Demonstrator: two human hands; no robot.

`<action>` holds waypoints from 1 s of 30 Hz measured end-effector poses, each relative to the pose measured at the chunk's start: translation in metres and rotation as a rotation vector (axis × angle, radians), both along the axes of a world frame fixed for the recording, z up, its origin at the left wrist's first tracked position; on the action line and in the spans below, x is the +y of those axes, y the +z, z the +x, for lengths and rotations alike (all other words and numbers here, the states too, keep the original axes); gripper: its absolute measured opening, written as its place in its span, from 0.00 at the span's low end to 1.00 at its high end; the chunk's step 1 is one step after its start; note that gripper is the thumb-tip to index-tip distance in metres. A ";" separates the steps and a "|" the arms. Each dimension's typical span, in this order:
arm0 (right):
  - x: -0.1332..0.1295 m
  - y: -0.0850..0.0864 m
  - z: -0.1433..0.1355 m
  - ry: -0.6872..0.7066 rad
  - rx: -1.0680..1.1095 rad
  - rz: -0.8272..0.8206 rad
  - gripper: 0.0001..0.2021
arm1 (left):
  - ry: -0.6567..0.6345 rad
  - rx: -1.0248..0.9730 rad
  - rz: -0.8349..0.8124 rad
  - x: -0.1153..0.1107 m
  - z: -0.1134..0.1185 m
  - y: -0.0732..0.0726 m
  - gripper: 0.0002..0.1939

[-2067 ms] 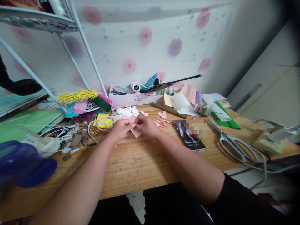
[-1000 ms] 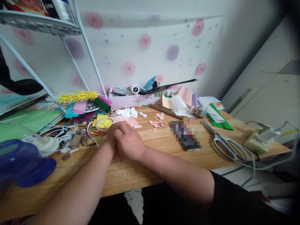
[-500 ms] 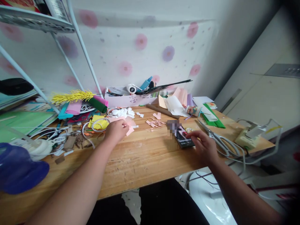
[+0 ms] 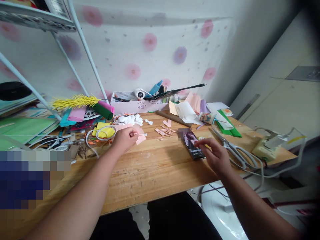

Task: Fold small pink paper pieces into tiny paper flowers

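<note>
My left hand (image 4: 125, 137) is closed in a pinch above the left middle of the table. A thin pale end shows at its fingertips, too small to name. Pink paper (image 4: 141, 138) lies just beneath and beyond those fingers. My right hand (image 4: 215, 152) reaches over a smartphone (image 4: 193, 145) with a lit screen. Its index finger is stretched out to the screen near the right edge, the other fingers are loosely bent, and I see nothing held. Between the hands, farther back, lies a loose pile of cut pink paper strips (image 4: 165, 132).
Large scissors (image 4: 235, 151) lie right of the phone, near a power adapter (image 4: 267, 148) with cables. Paper rolls and a white box (image 4: 137, 106) stand along the wall. A yellow bristly stem (image 4: 75, 101), white cable and scraps crowd the left.
The view has shifted slightly. My right index finger has moved a little on the phone, whose screen picture differs. My left hand keeps its pinch in nearly the same place.
</note>
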State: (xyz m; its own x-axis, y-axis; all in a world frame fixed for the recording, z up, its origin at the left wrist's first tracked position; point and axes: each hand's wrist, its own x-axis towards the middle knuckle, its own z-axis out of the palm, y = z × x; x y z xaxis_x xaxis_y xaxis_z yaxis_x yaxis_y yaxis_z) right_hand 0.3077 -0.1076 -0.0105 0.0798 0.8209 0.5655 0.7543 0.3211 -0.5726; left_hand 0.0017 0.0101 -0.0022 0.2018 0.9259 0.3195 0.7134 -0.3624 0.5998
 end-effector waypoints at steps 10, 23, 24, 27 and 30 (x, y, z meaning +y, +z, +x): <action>0.105 0.035 -0.158 0.484 -0.022 -0.060 0.08 | -0.271 -0.639 -0.208 0.003 -0.002 0.001 0.06; 0.125 -0.001 -0.169 0.533 0.474 -0.244 0.04 | -0.189 -0.767 -0.334 0.007 -0.002 -0.002 0.11; 0.124 -0.001 -0.170 0.541 0.492 -0.254 0.03 | -0.196 -0.769 -0.352 0.006 -0.003 -0.002 0.11; 0.123 -0.002 -0.170 0.530 0.508 -0.269 0.03 | -0.220 -0.790 -0.422 0.005 -0.003 -0.001 0.10; 0.122 -0.002 -0.170 0.537 0.536 -0.276 0.03 | -0.232 -0.787 -0.423 0.005 -0.004 -0.002 0.10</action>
